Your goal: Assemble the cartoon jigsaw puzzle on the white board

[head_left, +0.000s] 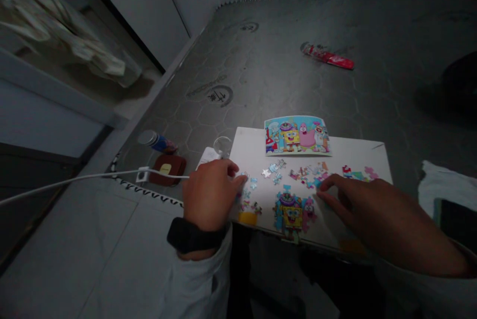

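Our left hand point(209, 194) knuckles-up at the white board's point(357, 152) left edge, fingers curled on loose puzzle pieces point(249, 183), grip unclear, our right hand point(367, 209) flat, fingers spread near the half-built puzzle point(292, 212), bare board right.

My left hand point(210, 194), back toward the camera, is curled loosely, fingertips point(238, 180) pressed down and pointing right; a dark band circles the wrist above a pale sleeve. My right hand point(367, 212) lies palm down, forearm entering from lower right, fingers point(330, 185) extended leftward and slightly spread. The hands are apart.
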The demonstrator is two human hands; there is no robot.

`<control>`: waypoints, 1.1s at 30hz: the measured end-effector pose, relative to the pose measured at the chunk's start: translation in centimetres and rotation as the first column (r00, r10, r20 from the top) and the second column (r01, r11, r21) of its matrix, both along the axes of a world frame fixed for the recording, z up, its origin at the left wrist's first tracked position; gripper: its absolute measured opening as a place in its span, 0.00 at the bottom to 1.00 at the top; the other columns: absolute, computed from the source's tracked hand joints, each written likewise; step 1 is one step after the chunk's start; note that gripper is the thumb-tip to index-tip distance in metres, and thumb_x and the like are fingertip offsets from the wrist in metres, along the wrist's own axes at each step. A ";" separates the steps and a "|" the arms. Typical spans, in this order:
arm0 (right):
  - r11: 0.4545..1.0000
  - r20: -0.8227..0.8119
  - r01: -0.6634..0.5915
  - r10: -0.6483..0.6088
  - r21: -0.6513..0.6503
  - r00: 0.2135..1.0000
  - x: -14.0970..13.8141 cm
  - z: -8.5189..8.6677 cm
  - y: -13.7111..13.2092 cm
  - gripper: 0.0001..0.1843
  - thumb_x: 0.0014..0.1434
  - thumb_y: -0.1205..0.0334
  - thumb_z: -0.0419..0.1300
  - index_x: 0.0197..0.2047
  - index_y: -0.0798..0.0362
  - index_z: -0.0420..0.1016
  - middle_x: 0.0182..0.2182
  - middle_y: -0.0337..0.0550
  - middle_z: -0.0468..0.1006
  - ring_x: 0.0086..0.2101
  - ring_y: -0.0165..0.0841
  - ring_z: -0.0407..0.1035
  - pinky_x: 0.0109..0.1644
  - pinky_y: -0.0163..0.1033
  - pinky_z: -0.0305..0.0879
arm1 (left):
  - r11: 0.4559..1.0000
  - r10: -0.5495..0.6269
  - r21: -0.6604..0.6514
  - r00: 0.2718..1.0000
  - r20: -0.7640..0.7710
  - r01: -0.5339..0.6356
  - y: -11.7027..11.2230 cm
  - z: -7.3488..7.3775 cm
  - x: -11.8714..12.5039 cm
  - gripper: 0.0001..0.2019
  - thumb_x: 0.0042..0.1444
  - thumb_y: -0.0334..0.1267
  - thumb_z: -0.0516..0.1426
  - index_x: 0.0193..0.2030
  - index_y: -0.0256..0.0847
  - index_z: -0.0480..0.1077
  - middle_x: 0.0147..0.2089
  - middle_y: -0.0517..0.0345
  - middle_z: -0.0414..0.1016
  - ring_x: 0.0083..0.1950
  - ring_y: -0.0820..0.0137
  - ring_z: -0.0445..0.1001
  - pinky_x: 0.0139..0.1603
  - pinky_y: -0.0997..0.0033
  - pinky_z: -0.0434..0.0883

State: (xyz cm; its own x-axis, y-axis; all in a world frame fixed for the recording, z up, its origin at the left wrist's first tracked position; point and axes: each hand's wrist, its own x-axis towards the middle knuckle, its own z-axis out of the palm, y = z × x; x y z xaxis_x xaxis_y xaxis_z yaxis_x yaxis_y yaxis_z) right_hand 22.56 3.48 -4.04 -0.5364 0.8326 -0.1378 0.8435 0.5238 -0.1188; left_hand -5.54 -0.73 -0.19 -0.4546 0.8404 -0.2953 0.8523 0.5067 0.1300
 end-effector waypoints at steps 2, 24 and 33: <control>1.000 0.002 -0.006 0.006 -0.006 1.000 0.0 -0.1 0.0 0.20 0.73 0.47 0.48 0.49 0.43 0.79 0.31 0.43 0.84 0.31 0.45 0.79 0.32 0.45 0.64 | 1.000 -0.002 -0.003 1.000 0.000 0.002 0.1 -0.1 0.2 0.08 0.62 0.49 0.68 0.45 0.53 0.83 0.45 0.62 0.83 0.49 0.53 0.80 0.42 0.56 0.67; 1.000 -0.018 -0.015 0.015 -0.001 1.000 0.1 0.5 0.1 0.17 0.72 0.51 0.51 0.48 0.44 0.80 0.30 0.43 0.84 0.30 0.43 0.79 0.31 0.44 0.63 | 0.989 -0.085 -0.117 0.995 0.044 0.089 -0.7 0.3 0.4 0.07 0.58 0.41 0.70 0.43 0.54 0.82 0.45 0.64 0.83 0.50 0.54 0.79 0.43 0.56 0.65; 0.998 -0.047 -0.010 0.007 -0.069 0.999 0.3 0.2 0.2 0.15 0.72 0.53 0.52 0.48 0.45 0.80 0.31 0.41 0.84 0.31 0.40 0.79 0.38 0.45 0.66 | 0.988 -0.134 -0.063 0.982 0.132 0.144 -0.1 -0.5 0.9 0.07 0.60 0.36 0.68 0.40 0.57 0.83 0.43 0.65 0.83 0.50 0.57 0.79 0.45 0.57 0.65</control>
